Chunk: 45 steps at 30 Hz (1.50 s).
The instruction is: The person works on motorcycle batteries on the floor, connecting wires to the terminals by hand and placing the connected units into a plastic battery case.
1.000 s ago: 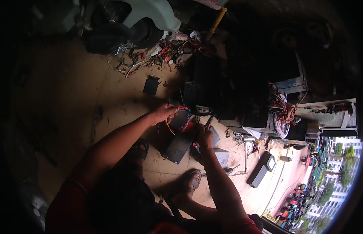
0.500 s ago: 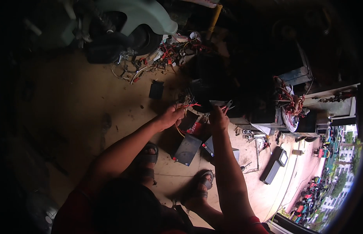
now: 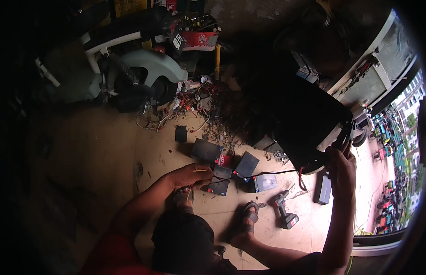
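My left hand [image 3: 194, 175] is closed on thin wires, one yellow and others dark. A dark cable [image 3: 268, 173] runs from beside it across to a large black case [image 3: 309, 117]. That case stands tilted, and my right hand [image 3: 342, 161] grips its near right edge. A reddish wire loop [image 3: 303, 181] hangs below the case's near edge. On the floor under the cable lie several dark, block-shaped batteries, among them one battery [image 3: 246, 165] in the middle and a greyer battery [image 3: 265, 183] to its right. The inside of the case is hidden.
A cordless drill [image 3: 283, 210] lies right of my sandalled foot [image 3: 249, 217]. Beyond it is a dark oblong box [image 3: 323, 189]. A heap of scrap wires [image 3: 185, 103] lies near a scooter's wheel fender [image 3: 149, 62]. A red basket [image 3: 200, 40] stands at the back.
My right hand has moved right and now grips the black case; the pliers it held are out of sight. My left hand has come nearer, still on wires. The view has shifted, and a drill shows.
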Tool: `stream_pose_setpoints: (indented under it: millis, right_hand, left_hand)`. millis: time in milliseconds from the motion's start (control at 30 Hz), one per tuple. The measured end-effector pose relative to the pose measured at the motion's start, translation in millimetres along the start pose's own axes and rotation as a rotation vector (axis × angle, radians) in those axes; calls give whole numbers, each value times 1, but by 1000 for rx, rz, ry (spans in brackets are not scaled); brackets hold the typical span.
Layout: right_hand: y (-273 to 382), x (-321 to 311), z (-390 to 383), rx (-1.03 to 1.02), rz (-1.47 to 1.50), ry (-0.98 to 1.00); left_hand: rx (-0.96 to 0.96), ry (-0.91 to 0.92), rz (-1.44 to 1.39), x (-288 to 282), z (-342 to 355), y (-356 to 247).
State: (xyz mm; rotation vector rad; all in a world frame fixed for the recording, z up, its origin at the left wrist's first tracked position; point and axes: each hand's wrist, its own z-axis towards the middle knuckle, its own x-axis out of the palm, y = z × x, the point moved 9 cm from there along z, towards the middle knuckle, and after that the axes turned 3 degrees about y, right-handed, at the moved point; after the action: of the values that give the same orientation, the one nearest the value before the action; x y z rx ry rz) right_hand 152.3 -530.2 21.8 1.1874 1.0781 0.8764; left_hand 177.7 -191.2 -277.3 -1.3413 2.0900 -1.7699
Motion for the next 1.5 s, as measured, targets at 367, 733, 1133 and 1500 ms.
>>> stream_pose_setpoints:
  millis: [367, 733, 1133, 1500]
  right_hand:
    - [38, -110, -150, -37, 141, -279]
    - [30, -218, -231, -48, 55, -601]
    - [13, -201, -239, 29, 188, -575]
    - [31, -176, -226, -157, -43, -266]
  left_hand:
    - [204, -137, -301, -4, 114, -205]
    - [116, -658, 732, 6, 123, -295]
    - [85, -658, 256, 24, 138, -199]
    - [868, -29, 1374, 364, 21, -233]
